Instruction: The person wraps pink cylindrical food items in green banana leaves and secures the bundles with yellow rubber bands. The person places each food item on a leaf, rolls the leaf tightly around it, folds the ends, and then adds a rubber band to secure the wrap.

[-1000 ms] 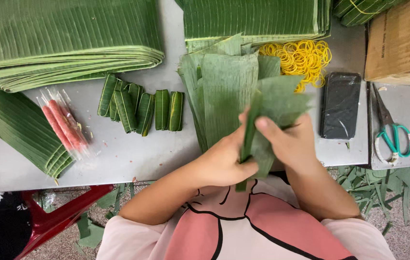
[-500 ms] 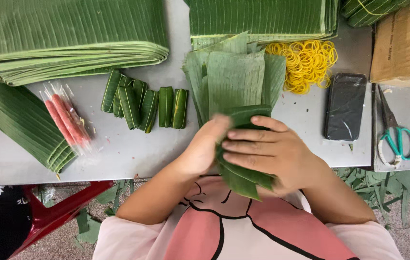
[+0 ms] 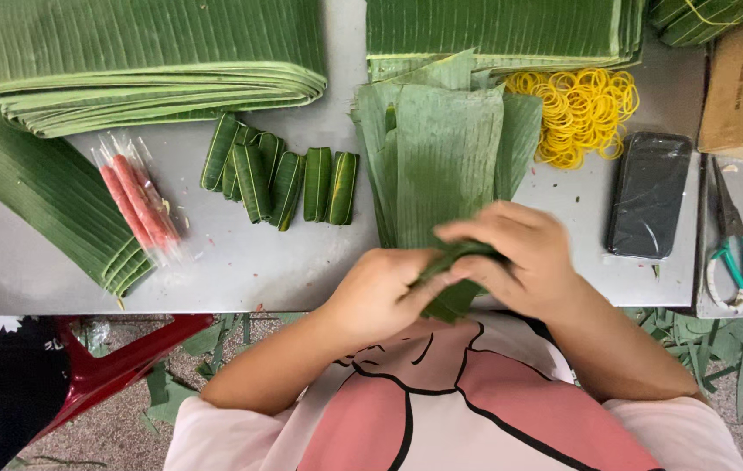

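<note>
Bare forearms; short-sleeved white shirt [image 3: 441, 410], pink patches, black outline drawing on front.

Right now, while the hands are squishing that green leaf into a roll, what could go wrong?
1. Both the left hand and the right hand pinch the folded leaf; if either slips, it may spring open.
2. The hands work at the table edge, so a dropped roll could land among the leaf scraps on the floor.
3. An elbow swing might nudge the phone or the scissors.
</note>
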